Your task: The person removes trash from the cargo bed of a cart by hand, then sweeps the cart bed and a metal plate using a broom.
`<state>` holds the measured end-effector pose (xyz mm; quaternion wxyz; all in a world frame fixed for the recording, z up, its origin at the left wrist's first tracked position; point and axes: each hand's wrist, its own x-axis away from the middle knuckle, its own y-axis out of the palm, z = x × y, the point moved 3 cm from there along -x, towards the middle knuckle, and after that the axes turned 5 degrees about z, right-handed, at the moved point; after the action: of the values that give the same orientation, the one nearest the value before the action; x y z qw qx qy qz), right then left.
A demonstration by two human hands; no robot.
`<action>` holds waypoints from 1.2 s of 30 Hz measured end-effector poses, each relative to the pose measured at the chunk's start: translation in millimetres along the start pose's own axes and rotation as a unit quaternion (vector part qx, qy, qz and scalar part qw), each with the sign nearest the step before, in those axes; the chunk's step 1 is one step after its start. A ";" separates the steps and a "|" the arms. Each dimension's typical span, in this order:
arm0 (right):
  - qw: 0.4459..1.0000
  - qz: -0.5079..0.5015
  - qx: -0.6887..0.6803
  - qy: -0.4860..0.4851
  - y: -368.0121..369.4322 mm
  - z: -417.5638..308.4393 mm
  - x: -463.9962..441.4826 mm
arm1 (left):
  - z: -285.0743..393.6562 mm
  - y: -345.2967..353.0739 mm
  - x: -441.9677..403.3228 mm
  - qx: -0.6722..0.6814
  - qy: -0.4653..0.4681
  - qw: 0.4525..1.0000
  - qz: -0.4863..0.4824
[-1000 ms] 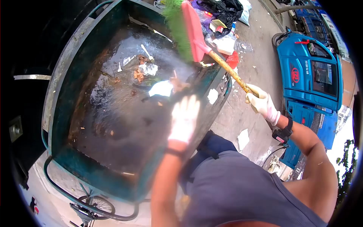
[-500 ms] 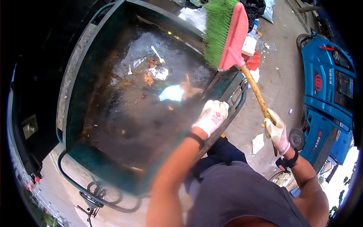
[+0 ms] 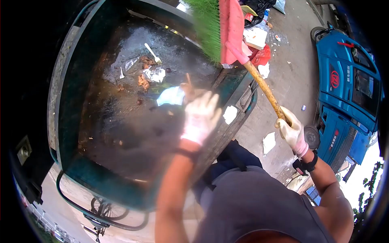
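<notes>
Right hand (image 3: 291,131) grips pink broom (image 3: 235,38) by handle; left hand (image 3: 201,117), blurry, fingers open, is nr cart's (image 3: 87,174) right wall, w/ 1 white fork (image 3: 153,54) farther in.

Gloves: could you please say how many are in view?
2: one on the left hand over the cart, one on the right hand around the broom handle. Others may be hidden.
</notes>
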<state>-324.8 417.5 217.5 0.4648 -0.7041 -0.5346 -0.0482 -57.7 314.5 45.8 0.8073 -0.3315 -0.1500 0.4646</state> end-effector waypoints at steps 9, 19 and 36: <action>0.999 0.011 0.030 0.014 2.2 -5.6 -2.9 | 52.4 47.2 -7.7 -0.163 0.182 0.963 -0.115; 0.999 0.004 0.023 -0.037 14.8 -2.6 -10.6 | 64.9 44.2 -4.0 -0.143 0.187 0.969 -0.078; 0.999 0.023 -0.023 -0.011 18.8 -9.2 -5.4 | 77.4 77.6 -7.0 -0.225 0.146 0.949 -0.167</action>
<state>-308.1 407.3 208.4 0.4437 -0.7270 -0.5224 -0.0418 -154.4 366.2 50.8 0.7907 -0.5392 -0.1841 0.2237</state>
